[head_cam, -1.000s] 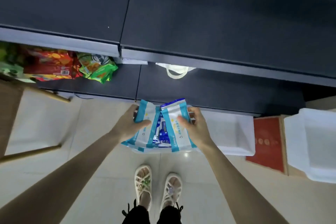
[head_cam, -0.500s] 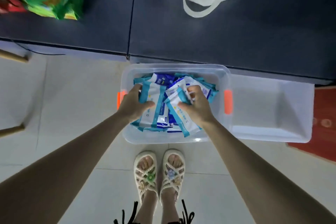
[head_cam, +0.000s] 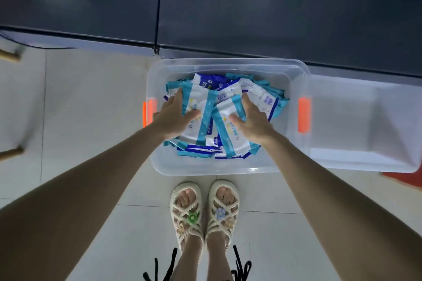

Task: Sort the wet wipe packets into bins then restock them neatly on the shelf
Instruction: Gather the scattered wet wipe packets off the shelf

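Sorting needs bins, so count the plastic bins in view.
2. One bin before the feet holds the wet wipe packets; the second bin sits at its right, no packets showing. More may be off-frame.

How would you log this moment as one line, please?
left hand: holds wet wipe packets | right hand: holds same bundle | location: inside clear bin | shelf: not yet restocked

Teal-and-white packets (head_cam: pixel 198 107), clear bin (head_cam: pixel 228 170) with orange latches (head_cam: pixel 304 117), dark grey shelf (head_cam: pixel 251 18).
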`<state>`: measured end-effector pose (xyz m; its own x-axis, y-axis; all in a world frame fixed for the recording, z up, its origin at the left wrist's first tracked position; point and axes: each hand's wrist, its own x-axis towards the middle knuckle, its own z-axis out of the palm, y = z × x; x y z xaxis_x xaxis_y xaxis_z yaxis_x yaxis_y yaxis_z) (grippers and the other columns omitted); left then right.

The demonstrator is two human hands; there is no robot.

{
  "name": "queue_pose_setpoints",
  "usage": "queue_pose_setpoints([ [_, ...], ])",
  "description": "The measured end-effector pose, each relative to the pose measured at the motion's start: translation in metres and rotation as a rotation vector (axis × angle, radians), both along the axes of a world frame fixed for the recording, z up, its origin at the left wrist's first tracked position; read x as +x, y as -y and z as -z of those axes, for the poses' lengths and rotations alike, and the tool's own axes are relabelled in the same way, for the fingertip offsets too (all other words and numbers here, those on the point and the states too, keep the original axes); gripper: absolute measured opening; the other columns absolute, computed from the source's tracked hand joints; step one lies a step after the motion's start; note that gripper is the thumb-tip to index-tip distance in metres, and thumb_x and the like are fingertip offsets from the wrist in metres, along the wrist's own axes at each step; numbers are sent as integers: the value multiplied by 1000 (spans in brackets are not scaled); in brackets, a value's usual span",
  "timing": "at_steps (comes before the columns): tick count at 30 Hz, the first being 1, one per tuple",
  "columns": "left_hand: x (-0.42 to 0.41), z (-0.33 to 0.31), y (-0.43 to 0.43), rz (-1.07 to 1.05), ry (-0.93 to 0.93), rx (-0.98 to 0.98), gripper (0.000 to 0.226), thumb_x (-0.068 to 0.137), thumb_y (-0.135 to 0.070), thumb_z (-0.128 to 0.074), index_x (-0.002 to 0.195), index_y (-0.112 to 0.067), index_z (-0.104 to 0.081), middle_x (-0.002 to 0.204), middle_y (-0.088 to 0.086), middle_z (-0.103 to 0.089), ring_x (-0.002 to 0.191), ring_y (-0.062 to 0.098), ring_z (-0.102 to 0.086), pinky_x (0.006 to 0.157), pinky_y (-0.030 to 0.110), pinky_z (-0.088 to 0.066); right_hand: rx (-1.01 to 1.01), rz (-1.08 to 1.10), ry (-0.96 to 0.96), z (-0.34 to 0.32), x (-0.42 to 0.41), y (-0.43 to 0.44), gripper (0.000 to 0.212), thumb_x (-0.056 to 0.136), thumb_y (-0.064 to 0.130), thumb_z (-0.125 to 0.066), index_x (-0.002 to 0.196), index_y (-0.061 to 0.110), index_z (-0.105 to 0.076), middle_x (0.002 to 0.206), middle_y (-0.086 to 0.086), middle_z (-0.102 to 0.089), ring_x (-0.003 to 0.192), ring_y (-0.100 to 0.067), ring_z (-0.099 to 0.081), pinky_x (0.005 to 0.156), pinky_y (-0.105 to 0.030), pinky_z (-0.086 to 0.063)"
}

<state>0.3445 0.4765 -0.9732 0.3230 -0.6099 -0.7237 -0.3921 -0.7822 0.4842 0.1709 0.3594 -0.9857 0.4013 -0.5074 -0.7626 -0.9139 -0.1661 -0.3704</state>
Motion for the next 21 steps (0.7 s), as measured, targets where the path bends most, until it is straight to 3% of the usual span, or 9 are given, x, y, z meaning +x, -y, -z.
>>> queue_pose_setpoints([
  [4, -4, -27, 1, -20, 109, 77, 68, 89, -51, -52, 140, -10, -32, 135, 10, -47, 126, 33, -42, 103, 53, -36, -62, -61, -77, -15, -3, 1, 77, 95, 49, -47, 153, 24, -2, 161, -5, -9, 144, -35, -19, 113, -56, -24],
  [6, -8, -40, -1, -73, 167, 31, 57, 90, -36, -57, 136, -8, -38, 133, 10, -46, 125, 30, -39, 103, 44, -34, -108, -1, -1, -23, -6, -1, 74, 93, 45, -54, 151, 20, -16, 157, -7, -21, 142, -33, -24, 112, -54, -28],
  [9, -18, -55, -6, -144, 190, -28, 53, 90, -26, -60, 135, -7, -41, 135, 10, -44, 126, 25, -36, 103, 35, -31, -150, 89, 110, -30, -12, -6, 61, 86, 42, -63, 136, 13, -43, 136, -10, -46, 126, -29, -42, 102, -49, -42],
  [14, -26, -56, -14, -263, 179, -73, 56, 86, -25, -66, 134, -9, -41, 132, 8, -45, 121, 24, -43, 97, 33, -37, -117, 152, 120, -32, -16, -19, 61, 85, 34, -69, 135, 11, -44, 132, -11, -47, 123, -26, -42, 101, -40, -42],
  [17, -25, -47, -15, -355, 183, -58, 58, 83, -30, -70, 129, -8, -42, 128, 7, -47, 115, 23, -48, 90, 30, -41, -119, 232, 119, -21, -13, -29, 69, 77, 42, -73, 133, 12, -45, 129, -9, -48, 120, -25, -42, 99, -44, -45],
  [21, -21, -35, -16, -441, 166, -39, 60, 75, -35, -77, 119, -8, -47, 115, 6, -54, 98, 16, -50, 78, 25, -41, -106, 411, 92, -11, -6, -35, 72, 75, 37, -76, 130, 8, -42, 129, -10, -43, 121, -25, -36, 102, -40, -37],
])
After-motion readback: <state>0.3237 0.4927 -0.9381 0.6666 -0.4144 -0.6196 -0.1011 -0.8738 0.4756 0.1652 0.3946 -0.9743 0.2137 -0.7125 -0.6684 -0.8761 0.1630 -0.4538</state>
